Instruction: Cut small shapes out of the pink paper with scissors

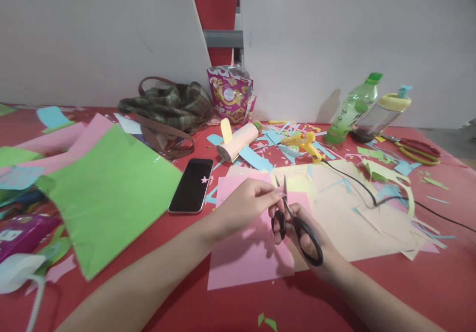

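Note:
My right hand (323,245) has its fingers in the handles of black-handled scissors (297,222), whose blades point away from me and stand slightly apart. Close by the blades, my left hand (250,200) pinches a small piece of pink paper (281,192); its exact shape is too small to make out. Below both hands lies a pink sheet (241,267), partly over a cream sheet (345,223). A phone (188,186) rests left of my left hand, with a small pink paper star (204,179) on its screen.
Green sheets (115,198) cover the left side. Behind my hands lie a paper-covered tube (238,142) and a yellow glue gun (307,146) with a black cord. A green bottle (355,109), a clear jar (383,119), a snack bag (231,94) and a plaid bag (167,104) stand farther back.

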`<state>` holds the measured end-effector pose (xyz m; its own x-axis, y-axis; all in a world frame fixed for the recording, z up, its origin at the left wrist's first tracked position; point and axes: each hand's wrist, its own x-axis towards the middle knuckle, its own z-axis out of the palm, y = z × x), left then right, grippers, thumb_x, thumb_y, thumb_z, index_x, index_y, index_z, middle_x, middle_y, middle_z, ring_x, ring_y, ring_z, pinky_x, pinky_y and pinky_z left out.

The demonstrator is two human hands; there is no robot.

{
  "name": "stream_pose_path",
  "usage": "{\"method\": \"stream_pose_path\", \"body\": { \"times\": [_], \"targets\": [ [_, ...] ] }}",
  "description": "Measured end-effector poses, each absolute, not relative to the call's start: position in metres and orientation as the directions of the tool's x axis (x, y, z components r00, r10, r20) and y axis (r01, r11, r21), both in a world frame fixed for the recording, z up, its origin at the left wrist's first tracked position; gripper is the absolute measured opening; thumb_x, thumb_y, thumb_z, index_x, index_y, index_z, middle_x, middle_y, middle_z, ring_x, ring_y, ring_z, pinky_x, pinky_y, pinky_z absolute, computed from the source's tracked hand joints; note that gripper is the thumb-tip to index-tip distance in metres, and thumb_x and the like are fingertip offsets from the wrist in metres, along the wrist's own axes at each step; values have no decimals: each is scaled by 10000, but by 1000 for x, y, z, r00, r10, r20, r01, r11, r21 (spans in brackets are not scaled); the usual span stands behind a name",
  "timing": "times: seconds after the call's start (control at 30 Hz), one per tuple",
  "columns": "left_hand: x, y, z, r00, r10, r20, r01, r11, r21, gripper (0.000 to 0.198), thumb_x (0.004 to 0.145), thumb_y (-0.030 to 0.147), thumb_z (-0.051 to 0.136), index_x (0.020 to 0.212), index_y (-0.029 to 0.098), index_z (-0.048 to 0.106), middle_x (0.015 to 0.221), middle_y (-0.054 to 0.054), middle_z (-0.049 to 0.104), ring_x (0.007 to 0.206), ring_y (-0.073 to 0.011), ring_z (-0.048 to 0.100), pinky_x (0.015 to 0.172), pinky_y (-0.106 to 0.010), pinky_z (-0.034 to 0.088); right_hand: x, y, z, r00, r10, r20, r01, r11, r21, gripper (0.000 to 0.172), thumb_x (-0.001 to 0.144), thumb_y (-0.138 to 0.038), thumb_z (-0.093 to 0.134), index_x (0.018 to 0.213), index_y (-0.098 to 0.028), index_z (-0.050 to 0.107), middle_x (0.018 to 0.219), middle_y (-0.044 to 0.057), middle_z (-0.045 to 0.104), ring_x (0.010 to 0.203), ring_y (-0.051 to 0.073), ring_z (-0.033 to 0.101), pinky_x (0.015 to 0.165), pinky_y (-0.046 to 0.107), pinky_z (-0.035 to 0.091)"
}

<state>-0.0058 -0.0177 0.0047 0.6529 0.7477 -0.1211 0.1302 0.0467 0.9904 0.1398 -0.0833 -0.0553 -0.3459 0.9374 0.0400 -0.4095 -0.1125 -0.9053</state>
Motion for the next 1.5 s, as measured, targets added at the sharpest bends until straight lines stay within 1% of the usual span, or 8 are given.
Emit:
{"method": "stream_pose_path", "body": {
  "times": [0.13,0.23,0.3,0.43,0.73,1.1,1.33,1.5],
  "targets": [
    [-3,-21,6,638,759,-129,131,59,990,307,800,305,395,604,125,547,513,19,535,503,-84,518,546,-211,385,141,-83,-60,-340,940,37,-392,-106,-914,359,643,-505,558,823,-231,411,847,39,429,649,155,444,571,318,423],
    [-2,-23,6,624,771,-130,139,54,989,311,800,304,396,588,126,537,502,23,531,487,-80,516,537,-206,387,141,-81,-63,-310,950,39,-352,-77,-933,357,645,-499,560,828,-234,406,836,42,441,676,171,451,594,327,417],
    [-2,-23,5,617,777,-124,137,49,989,310,797,307,398,576,131,524,490,26,528,473,-80,512,531,-205,388,141,-81,-63,-300,951,76,-331,-29,-943,365,625,-509,573,797,-234,407,795,29,445,635,159,446,579,315,409],
    [0,-25,2,618,778,-113,121,47,991,325,804,307,380,545,142,487,473,29,522,459,-77,504,524,-199,386,140,-82,-61,-264,960,91,-288,11,-958,377,651,-552,510,813,-226,414,815,43,451,689,177,443,618,317,389],
    [2,-26,0,596,793,-122,135,50,990,333,801,344,375,553,143,469,467,38,460,465,-82,508,506,-196,370,140,-85,-52,-269,962,40,-261,-33,-965,318,694,-489,513,830,-226,395,788,29,436,698,165,430,618,296,369],
    [4,-27,1,617,776,-129,140,52,989,335,808,328,349,544,146,449,462,26,501,454,-88,501,532,-214,385,137,-86,-48,-257,965,56,-251,-11,-968,300,709,-493,485,824,-229,402,782,34,442,700,176,431,618,307,387],
    [4,-27,1,612,778,-138,159,50,986,345,810,329,343,531,143,425,490,35,460,476,-82,499,541,-211,365,137,-87,-47,-233,972,34,-226,-20,-974,265,726,-458,494,805,-226,393,776,24,448,698,161,428,613,284,363],
    [4,-27,0,619,775,-127,155,37,987,353,811,336,341,532,142,434,478,35,451,464,-77,473,541,-210,358,137,-86,-47,-229,972,42,-249,-17,-968,269,722,-461,498,803,-226,396,780,22,451,701,159,431,614,280,361]
  ]
}}
